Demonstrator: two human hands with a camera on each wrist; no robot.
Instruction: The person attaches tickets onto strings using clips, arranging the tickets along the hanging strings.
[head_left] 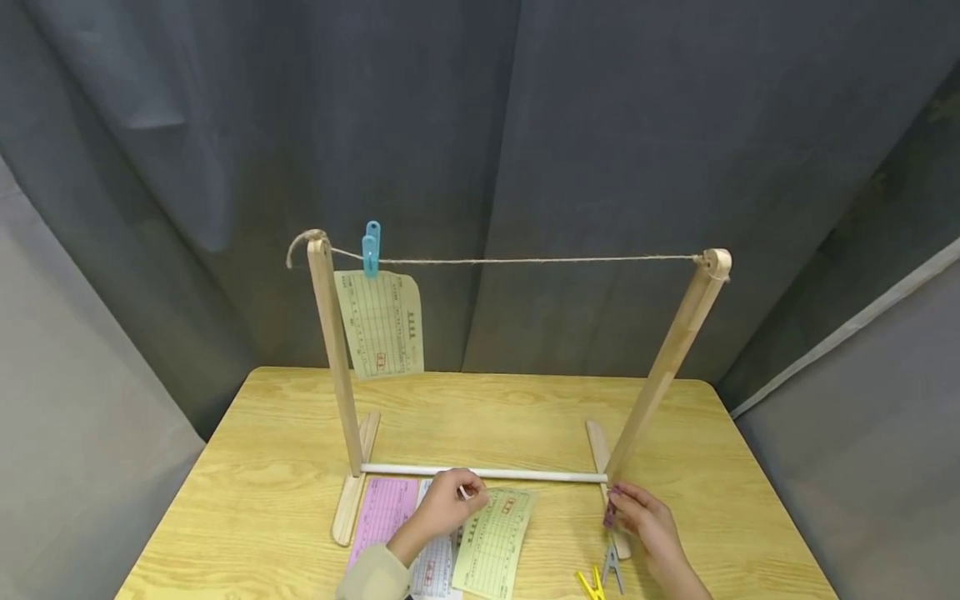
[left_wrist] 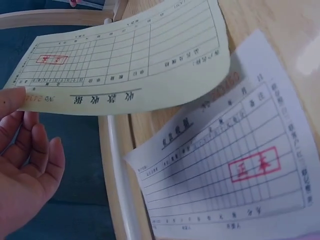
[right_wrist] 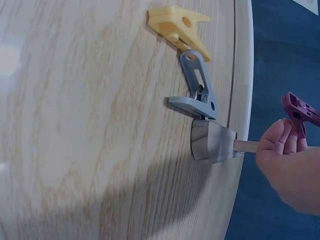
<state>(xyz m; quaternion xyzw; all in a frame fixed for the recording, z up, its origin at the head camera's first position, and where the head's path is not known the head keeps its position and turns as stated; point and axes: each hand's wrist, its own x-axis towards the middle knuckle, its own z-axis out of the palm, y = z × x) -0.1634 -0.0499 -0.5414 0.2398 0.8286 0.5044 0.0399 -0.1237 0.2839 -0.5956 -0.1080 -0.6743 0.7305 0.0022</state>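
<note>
The left grip [head_left: 450,502] pinches a green slip [head_left: 495,540] by its edge. The right grip [head_left: 651,527], fingertips together, holds a purple clip [head_left: 610,512] near a gray clip [right_wrist: 209,94].

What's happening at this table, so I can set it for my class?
A person's left hand pinches a pale green slip, while the right hand holds a purple clothespin. A similar slip hangs from the string by a blue clothespin. Pink and white slips lie on the table, as do yellow and gray clothespins.
</note>
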